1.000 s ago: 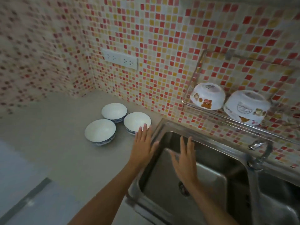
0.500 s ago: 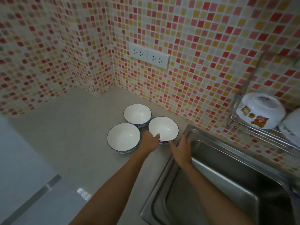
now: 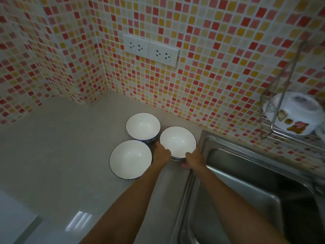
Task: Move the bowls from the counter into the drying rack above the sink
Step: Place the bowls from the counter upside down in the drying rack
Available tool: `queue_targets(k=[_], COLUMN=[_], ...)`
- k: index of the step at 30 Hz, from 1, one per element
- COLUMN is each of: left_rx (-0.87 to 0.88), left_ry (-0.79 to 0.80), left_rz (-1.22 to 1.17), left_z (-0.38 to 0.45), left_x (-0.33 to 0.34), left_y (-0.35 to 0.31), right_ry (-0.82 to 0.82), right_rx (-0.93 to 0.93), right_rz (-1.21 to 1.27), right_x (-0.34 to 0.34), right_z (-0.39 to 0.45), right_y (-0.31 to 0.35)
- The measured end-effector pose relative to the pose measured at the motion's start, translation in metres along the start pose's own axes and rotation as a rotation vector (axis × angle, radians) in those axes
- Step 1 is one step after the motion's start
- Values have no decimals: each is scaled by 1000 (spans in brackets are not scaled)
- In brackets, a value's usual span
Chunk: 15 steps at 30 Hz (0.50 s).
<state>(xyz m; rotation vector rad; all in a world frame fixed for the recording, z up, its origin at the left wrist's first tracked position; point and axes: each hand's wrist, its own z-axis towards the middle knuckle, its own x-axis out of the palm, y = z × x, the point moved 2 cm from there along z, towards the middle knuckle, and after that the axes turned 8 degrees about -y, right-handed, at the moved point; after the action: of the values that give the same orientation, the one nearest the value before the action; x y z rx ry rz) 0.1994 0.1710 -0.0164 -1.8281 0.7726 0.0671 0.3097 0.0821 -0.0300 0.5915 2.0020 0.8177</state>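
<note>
Bowl (image 3: 177, 140) clasped by left hand (image 3: 161, 154) and right hand (image 3: 192, 158); fingertips hidden.

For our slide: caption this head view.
Both hands grip the bowl nearest the sink.

I can read no text, brand or number anywhere; the bowl (image 3: 297, 117) in the rack (image 3: 274, 110) beside me carries only cartoon bear pictures, no words that I can read.
</note>
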Motion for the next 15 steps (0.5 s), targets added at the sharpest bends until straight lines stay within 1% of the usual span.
queue_targets(k=[3, 6, 8, 10, 12, 14, 15], left_rx=[-44, -15, 14, -5, -74, -99, -77], left_ry=[2, -11, 18, 68, 151, 266, 340], left_rz=[-64, -174, -257, -320, -398, -473, -489], left_z=[-7, -16, -24, -31, -39, -53, -62], left_x=[4, 5, 5, 4, 3, 4, 4], left_y=[-2, -3, -2, -5, -10, -17, -22], right_ry=[-6, -39, -36, -28, -35, -33, -28], right_rx=[61, 40, 29, 25, 19, 0, -15], right_rz=[191, 278, 322, 354, 377, 395, 409], right_x=[-3, -18, -33, -50, -66, -82, -90], right_z=[-11, -21, -29, -41, -53, -66, -72], right_y=[-7, -16, -24, -28, -31, -33, -34])
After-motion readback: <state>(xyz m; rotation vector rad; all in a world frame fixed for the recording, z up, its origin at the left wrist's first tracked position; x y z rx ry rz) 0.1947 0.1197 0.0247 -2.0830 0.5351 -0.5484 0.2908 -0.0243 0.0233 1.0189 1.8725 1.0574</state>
